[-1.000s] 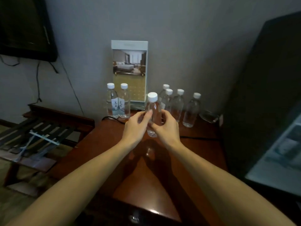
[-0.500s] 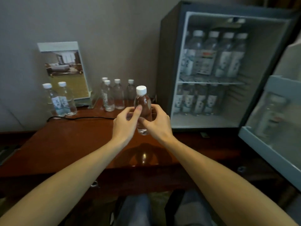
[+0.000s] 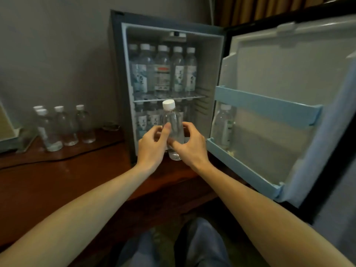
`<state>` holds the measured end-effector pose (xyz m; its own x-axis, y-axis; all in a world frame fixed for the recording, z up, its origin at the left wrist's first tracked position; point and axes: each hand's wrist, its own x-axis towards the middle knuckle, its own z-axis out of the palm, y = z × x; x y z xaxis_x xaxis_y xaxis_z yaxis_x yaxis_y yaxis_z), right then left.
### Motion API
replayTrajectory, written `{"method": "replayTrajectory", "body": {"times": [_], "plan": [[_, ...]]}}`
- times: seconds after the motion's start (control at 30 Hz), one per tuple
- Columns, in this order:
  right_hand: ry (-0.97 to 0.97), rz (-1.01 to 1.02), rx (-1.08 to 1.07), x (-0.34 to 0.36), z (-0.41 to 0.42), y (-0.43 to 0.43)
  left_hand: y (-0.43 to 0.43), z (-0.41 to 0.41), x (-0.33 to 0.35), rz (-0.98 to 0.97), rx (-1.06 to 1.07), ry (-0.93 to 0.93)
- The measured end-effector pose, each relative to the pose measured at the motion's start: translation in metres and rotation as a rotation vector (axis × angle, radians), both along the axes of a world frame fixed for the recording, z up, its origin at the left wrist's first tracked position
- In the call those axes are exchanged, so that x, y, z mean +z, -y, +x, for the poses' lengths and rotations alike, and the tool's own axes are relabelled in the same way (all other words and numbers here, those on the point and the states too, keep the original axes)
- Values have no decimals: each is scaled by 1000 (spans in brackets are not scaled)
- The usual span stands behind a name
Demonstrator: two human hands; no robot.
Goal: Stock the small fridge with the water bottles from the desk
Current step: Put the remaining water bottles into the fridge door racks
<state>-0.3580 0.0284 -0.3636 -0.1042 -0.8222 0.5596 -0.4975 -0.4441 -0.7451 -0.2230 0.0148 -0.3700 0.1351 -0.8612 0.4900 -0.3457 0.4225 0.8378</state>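
Packed along the upper wire shelf of the small dark-grey fridge (image 3: 117,83), with its white-lined door (image 3: 279,64) swung wide to the right: a row of labelled, white-capped bottles (image 3: 162,70), all upright. Beneath the shelf, more labelled bottles (image 3: 142,120), partly hidden. In the lower pale-blue door bin (image 3: 240,166), one lone labelled bottle (image 3: 223,126), upright at the hinge end.

Gripped upright just in front of the lower compartment, above the desk's far edge: a clear, label-free plastic water bottle with a white cap (image 3: 173,120). Left hand (image 3: 152,147) curled round its left side, thumb pressed up the front. Right hand (image 3: 192,145) wrapped round the right side, thumb low on the body.

Half a second ago, held left of the fridge opening; now squarely before it, with the fridge dead ahead and larger in view. Gone from view since then: the two labelled bottles at far left.

On the reddish-brown wooden desk (image 3: 57,180) to the left, four clear white-capped bottles (image 3: 63,126) clustered near the wall, a dark cable (image 3: 57,159) trailing in front. At the left edge, a corner of a pale card stand (image 3: 5,128). Below, blue-trousered knees (image 3: 202,243). Directly behind the held bottle, the lower-compartment bottles crowding the left and middle.
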Motion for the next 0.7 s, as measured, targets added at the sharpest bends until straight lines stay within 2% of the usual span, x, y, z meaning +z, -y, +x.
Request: {"method": "replayTrajectory", "body": {"times": [0.37, 0.7], "plan": [[-30, -43, -241, 7, -98, -14, 10, -103, 6, -29, -271, 21], [-38, 46, -309, 21, -136, -34, 14, -148, 4, -61, -357, -6]]}}
